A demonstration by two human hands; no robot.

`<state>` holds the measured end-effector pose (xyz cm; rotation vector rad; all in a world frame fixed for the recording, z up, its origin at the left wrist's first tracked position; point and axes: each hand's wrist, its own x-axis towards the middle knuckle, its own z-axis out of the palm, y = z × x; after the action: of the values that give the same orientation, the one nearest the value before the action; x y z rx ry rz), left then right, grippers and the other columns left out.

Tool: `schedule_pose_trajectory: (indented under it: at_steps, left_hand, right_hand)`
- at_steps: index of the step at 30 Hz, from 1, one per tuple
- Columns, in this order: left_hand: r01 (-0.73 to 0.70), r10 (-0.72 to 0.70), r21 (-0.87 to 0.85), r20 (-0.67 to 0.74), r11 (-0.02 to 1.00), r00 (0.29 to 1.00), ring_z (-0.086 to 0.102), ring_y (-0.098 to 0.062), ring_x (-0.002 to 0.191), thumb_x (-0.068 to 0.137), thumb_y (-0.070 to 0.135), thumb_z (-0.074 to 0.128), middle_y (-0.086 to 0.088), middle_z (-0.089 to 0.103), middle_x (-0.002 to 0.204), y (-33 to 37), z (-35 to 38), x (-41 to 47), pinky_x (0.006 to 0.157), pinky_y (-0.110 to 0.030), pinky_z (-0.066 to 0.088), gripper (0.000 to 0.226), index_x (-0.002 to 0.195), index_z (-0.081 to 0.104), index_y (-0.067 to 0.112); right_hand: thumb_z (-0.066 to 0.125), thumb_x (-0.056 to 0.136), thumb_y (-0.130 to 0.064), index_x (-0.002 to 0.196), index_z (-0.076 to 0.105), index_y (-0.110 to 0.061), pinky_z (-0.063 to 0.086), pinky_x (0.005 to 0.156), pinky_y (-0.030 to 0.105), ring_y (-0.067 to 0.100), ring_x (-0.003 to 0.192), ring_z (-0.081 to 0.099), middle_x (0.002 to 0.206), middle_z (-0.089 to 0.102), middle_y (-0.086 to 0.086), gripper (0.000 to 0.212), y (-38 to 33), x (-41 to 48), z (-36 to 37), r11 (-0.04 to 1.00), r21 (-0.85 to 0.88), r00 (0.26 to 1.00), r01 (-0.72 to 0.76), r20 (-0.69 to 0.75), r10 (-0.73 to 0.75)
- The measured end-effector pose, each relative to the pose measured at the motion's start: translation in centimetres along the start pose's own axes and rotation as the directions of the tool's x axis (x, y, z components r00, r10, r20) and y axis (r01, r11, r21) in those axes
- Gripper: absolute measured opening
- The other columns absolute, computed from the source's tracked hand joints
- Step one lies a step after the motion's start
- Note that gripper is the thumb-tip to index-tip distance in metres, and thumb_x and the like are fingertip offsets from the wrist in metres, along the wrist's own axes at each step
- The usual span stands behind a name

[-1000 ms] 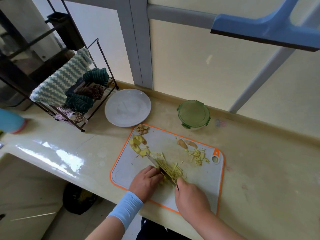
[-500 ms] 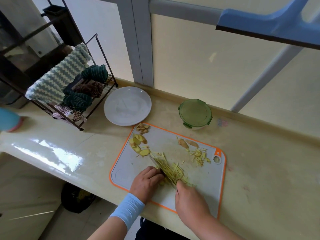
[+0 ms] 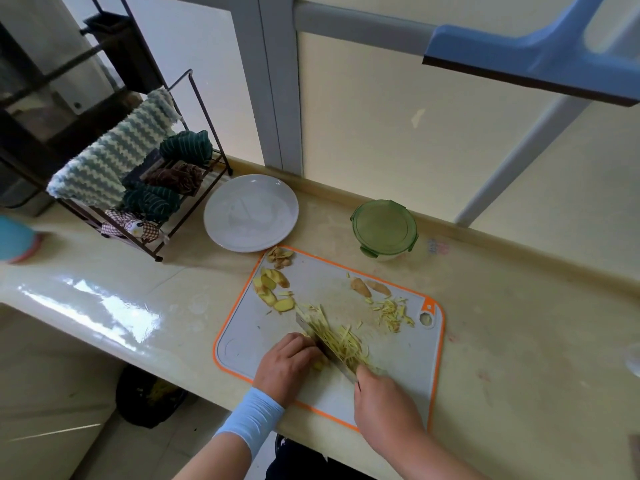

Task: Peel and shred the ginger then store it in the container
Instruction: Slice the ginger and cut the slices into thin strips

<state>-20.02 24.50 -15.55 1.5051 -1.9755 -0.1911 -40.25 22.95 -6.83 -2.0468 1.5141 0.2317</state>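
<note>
The ginger shreds [image 3: 341, 342] lie in a pile at the lower middle of the orange-rimmed cutting board [image 3: 242, 344], against the blade of the knife [image 3: 323, 348]. Our right hand [image 3: 384, 407] wraps its fingers round the handle. Our left hand [image 3: 285, 365] curls its fingers onto a ginger piece [image 3: 317, 366] just left of the blade. Ginger slices [image 3: 272, 292] sit at the board's upper left, and the green-lidded container [image 3: 383, 227] stands closed on the counter [image 3: 519, 358] above it.

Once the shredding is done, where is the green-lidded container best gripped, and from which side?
Probably round the side wall of the container, from the near side over the cutting board. It stands upright and round, lid on; the back ledge is close behind, and latch tabs jut out, so grip between them.
</note>
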Motion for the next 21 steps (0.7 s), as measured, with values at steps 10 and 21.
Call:
schedule_pose_trajectory:
  at_steps: [10,21]
  left_hand:
    - [0.010,-0.009,0.011,-0.016,1.000,1.000,0.058,-0.017,0.092,0.095,0.019,0.059,0.001,0.066,0.096,-0.1,0.4,-0.1,0.079,-0.023,0.050,0.015,0.092,0.073,0.014]
    - [0.039,-0.039,-0.020,-0.001,0.999,0.999,0.060,-0.017,0.091,0.095,0.017,0.062,0.003,0.066,0.097,-0.5,0.7,-0.2,0.078,-0.022,0.051,0.012,0.094,0.074,0.017]
  right_hand:
    - [0.034,0.102,-0.024,0.102,0.042,-0.023,0.032,0.062,0.033,0.028,0.093,0.064,0.099,0.066,0.006,0.008,-0.5,-1.4,-0.7,1.000,0.001,1.000,0.012,-0.017,-0.012]
    - [0.038,0.101,-0.021,0.111,0.046,-0.020,0.033,0.063,0.032,0.029,0.097,0.064,0.103,0.066,0.008,0.013,-2.2,2.2,0.3,0.999,-0.048,1.000,0.006,-0.013,-0.006]
